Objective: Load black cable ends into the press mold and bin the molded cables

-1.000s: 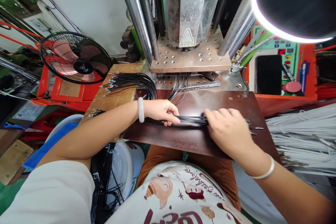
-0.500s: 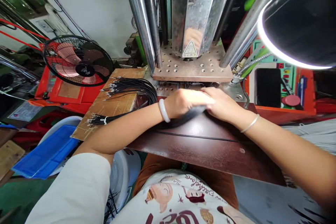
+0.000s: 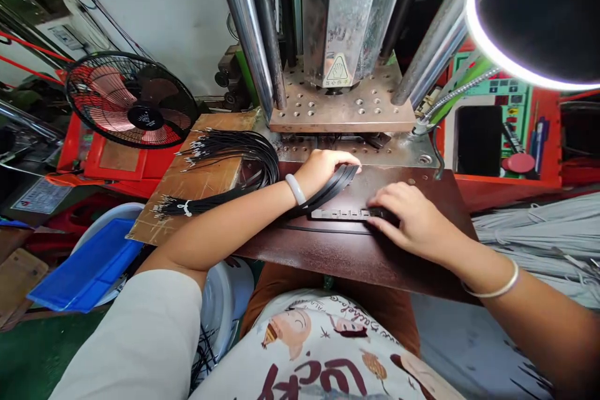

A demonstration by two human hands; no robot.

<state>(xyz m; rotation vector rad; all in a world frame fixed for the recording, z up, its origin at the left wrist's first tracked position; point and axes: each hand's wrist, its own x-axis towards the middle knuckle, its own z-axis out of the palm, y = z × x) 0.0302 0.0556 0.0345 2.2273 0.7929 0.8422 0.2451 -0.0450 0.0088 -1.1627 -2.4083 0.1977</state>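
Observation:
My left hand (image 3: pixel 321 170) is closed around a bundle of flat black cables (image 3: pixel 341 182), whose ends stick out past the fingers to the right. Below it, a slim metal bar (image 3: pixel 340 215) with small notches lies along the brown tabletop (image 3: pixel 300 244). My right hand (image 3: pixel 407 215) grips the bar's dark right end between thumb and fingers. One single black cable runs along the tabletop just in front of the bar. Behind both hands stands the press with its drilled steel plate (image 3: pixel 342 119).
Looped black cables (image 3: pixel 248 147) and a tied cable bundle (image 3: pixel 180 206) rest on a brown board (image 3: pixel 206 184) at left. Farther left are a fan (image 3: pixel 145 115) and a blue tray (image 3: pixel 84 265). At right are a ring lamp (image 3: pixel 478 19), a phone (image 3: pixel 478 140) and grey cables (image 3: pixel 539 237).
My hands, together at the cables before, are now apart. The right hand has moved toward me and now grips the metal bar, which has come into view. The left still holds the cables.

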